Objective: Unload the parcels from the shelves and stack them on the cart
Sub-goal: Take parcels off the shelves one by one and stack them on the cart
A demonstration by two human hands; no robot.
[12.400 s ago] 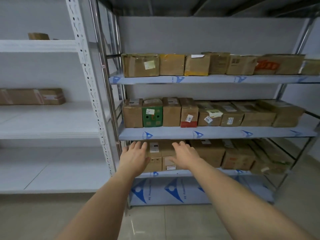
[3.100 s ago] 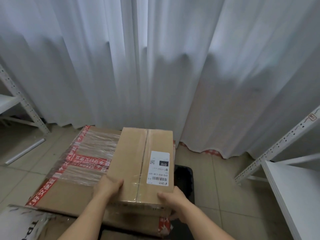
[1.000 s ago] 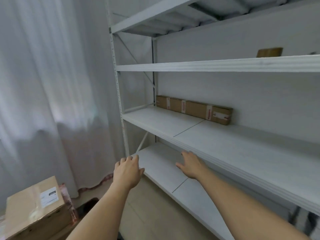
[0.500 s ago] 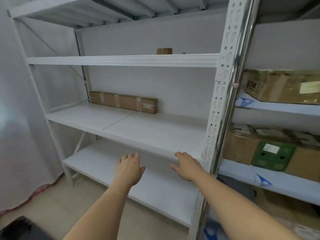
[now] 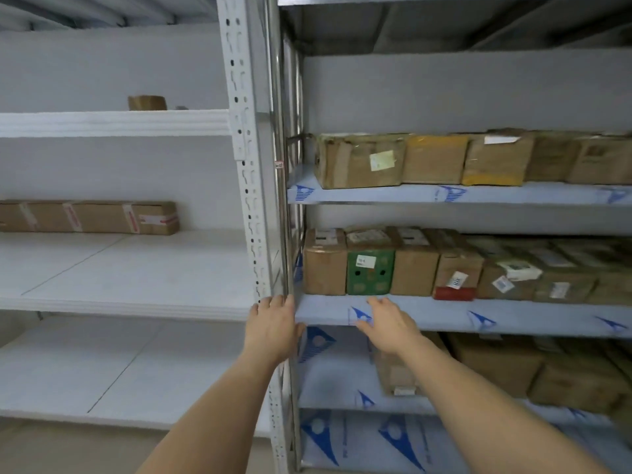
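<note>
both yr hands are out in front, empty, fingers straight and loose. left hand (image 5: pixel 273 328) sits in front of the white upright post (image 5: pixel 251 200), right hand (image 5: pixel 390 325) in front of the lip of the middle shelf (image 5: pixel 513 316), just below the green box (image 5: pixel 370 272). nothing gripped; can't tell if either actually touches the metal.

parcels are all on the racks, none in yr hands; cart's not in view. middle shelf holds a tight row: plain brown box (image 5: pixel 325 268) at the left end against the frame, green box next, then another brown box (image 5: pixel 413 271), then one w/ a red base (image 5: pixel 456 278), more running off to the right. they're packed side to side w/ labels facing out, prob so they can be read and pulled from the front. top row (image 5: pixel 427 160) same way. lower shelf boxes (image 5: pixel 496 364) sit further back, partly hidden by yr right arm.

white rack on the left is nearly bare: one long taped carton (image 5: pixel 89 217) pushed back to the wall, and a small brown thing (image 5: pixel 147 103) up top, too far to id.

my read: you're reaching w/ both hands spread abt a box apart bc the next grab needs a two-side hold. row's tight, so no finger room btwn boxes; the end box by the frame or the green one looks nearest. slide it fwd first, then clamp the sides. watch neighbours dragging out w/ it.
</note>
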